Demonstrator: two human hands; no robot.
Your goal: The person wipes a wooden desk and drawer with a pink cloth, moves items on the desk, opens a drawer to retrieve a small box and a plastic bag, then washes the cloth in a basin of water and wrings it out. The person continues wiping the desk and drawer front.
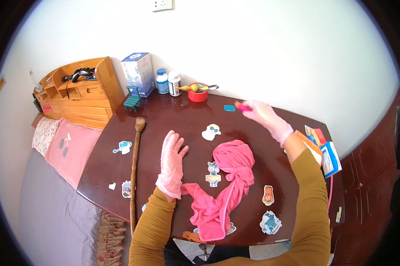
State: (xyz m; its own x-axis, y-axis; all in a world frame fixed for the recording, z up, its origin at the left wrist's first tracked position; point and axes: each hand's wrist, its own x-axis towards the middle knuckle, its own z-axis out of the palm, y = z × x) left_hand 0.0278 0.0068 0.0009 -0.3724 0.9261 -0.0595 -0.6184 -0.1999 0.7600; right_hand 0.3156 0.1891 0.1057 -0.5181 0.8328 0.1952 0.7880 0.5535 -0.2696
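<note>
Left hand lies flat, fingers spread, on the table — right hand, at 1 o'clock, pinches a pink tool beyond the pink cloth.

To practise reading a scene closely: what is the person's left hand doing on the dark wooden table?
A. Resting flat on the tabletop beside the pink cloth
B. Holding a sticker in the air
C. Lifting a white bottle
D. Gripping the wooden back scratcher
A: the left hand lies open, fingers spread, on the table just left of the pink cloth, apart from the back scratcher.
</note>
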